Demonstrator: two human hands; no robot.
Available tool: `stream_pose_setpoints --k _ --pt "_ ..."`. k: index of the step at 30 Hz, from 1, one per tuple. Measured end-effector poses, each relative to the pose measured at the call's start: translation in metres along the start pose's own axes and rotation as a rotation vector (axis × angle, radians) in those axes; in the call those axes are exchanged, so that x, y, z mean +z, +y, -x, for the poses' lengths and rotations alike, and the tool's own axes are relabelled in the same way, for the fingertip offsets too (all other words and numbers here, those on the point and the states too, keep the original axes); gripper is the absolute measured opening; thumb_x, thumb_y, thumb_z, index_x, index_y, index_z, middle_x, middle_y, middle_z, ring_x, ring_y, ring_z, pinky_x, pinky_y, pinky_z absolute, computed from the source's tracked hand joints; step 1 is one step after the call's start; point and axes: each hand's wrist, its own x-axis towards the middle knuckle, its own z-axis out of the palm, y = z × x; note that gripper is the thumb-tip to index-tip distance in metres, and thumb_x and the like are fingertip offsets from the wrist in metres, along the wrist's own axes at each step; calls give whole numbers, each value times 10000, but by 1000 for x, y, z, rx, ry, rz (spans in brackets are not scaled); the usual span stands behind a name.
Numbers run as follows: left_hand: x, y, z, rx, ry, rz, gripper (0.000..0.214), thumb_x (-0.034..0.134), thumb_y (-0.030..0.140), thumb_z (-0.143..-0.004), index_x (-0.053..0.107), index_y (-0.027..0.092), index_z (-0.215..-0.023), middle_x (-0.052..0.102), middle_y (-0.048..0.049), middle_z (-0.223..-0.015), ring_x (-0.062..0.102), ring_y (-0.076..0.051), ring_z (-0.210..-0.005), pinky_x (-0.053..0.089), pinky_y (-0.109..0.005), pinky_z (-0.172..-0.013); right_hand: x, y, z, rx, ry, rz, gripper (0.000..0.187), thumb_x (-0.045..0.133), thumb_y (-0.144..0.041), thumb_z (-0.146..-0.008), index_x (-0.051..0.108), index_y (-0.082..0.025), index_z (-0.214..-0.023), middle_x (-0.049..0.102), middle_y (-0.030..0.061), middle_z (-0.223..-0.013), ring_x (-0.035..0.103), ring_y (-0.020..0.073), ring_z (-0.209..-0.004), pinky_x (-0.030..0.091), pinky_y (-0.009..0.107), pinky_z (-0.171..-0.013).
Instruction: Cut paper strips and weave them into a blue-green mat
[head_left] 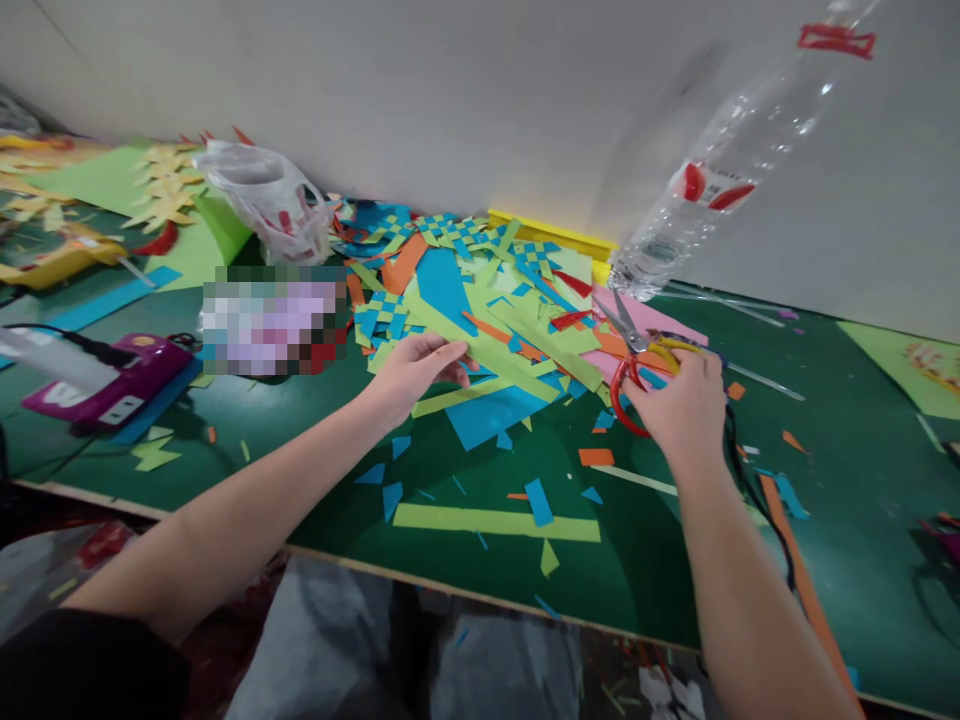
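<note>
My left hand is half curled over a heap of cut paper, thumb stretched out and fingers a little apart. Nothing is plainly held in it. Light green paper strips and a blue paper sheet lie beside its fingertips. On the right, my right hand is closed at the handles of scissors with a red loop and metal blades pointing away. A yellow handle shows by the same fingers; whether it belongs to the scissors I cannot tell. Pink paper lies behind that hand.
A clear plastic bottle leans near the wall. Blue-and-green woven paper pieces lie at the back, beside a plastic bag. A purple power strip is at left. Scraps and a green strip lie near the front edge.
</note>
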Motion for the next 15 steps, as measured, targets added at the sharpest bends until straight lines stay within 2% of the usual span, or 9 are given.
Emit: stream_pose_setpoints --k 9,15 --pt "-1 0 -1 9 29 53 244 680 360 -791 621 142 -696 693 -47 -736 623 -113 -586 529 -257 -623 8 2 5 -32 -60 150 578 734 -443 -647 509 -145 -1089 552 186 -1133 530 369 -1082 400 554 -915" --pt "0 4 1 5 40 26 237 710 349 -751 621 138 -689 680 -40 -727 613 -107 -581 525 -263 -634 10 4 4 -14 -58 102 534 700 -470 -668 524 -155 -1062 553 180 -1122 523 370 -1098 384 563 -932"
